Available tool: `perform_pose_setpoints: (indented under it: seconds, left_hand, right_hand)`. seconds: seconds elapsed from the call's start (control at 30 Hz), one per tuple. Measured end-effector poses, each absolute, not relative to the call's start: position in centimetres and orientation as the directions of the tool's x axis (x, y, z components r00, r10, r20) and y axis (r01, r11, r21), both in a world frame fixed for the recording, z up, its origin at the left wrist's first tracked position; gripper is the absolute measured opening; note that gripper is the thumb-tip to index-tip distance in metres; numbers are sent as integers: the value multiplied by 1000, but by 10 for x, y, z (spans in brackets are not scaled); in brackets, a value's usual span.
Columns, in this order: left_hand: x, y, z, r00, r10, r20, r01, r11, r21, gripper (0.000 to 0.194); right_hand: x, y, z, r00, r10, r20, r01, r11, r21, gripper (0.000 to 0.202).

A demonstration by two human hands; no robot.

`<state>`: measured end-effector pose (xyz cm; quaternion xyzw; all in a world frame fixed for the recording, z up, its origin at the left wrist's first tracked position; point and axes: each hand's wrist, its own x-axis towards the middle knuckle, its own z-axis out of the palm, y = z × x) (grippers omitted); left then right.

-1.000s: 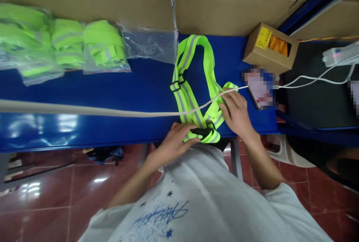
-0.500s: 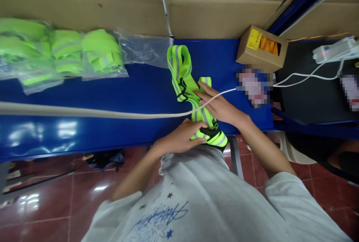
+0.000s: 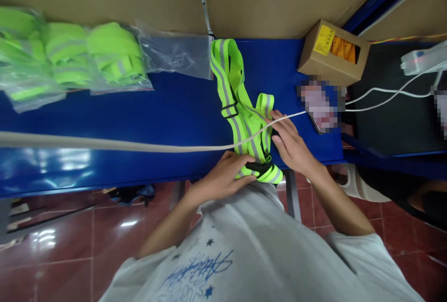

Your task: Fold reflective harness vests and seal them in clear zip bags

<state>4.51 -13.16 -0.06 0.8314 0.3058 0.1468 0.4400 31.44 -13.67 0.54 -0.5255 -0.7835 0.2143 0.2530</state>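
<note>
A neon-yellow reflective strap vest [image 3: 233, 91] with grey stripes and black buckles lies folded narrow on the blue table [image 3: 174, 106]. My left hand [image 3: 223, 176] pins its near end, beside a black buckle [image 3: 260, 168], at the table's front edge. My right hand [image 3: 291, 146] rests with fingers spread on the vest's right fold. A white cable [image 3: 139, 143] runs across the table and over the vest, just under my right fingertips.
Clear bags of packed neon vests [image 3: 70, 57] lie at the back left, with an empty clear bag [image 3: 174, 52] beside them. A small cardboard box [image 3: 333, 52] stands at the back right. Cardboard sheets [image 3: 244, 3] line the back. A power strip [image 3: 422, 59] sits far right.
The vest's open loop has been folded narrow. My right hand swept left across the straps, then came back to the right fold. My left hand stayed on the near end.
</note>
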Motion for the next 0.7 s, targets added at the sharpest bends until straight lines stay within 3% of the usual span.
perform_pose_setpoints:
  seconds: [0.07,0.27,0.37,0.43,0.5,0.57,0.7]
  left_hand:
    - [45,-133,0,767,641,-23,375,-420,826,34]
    - [45,-136,1,756,655,-13,389,-433,813,32]
    - [45,-138,0,748,664,-14,394,-427,814,31]
    - [45,-140,-2,743,669,-10,397,-429,812,30]
    - [45,-141,-3,747,665,-9,400,-438,805,30]
    - [47,-141,-4,750,662,-6,409,-456,790,30]
    - [49,-144,-6,698,710,95,472,-556,684,46]
  right_hand:
    - [318,-158,3,-242,948,209,738,320,-595,41]
    - [322,-187,0,-470,882,43,651,380,-657,53]
    - [321,-199,-1,-384,906,178,613,394,-685,57]
    - [318,-209,-5,-365,860,355,611,509,-606,75]
    - [314,-217,-12,-469,774,426,637,630,-444,75]
    - [309,-218,-17,-571,733,369,657,678,-330,59]
    - [306,-209,-21,-567,773,286,691,635,-345,51]
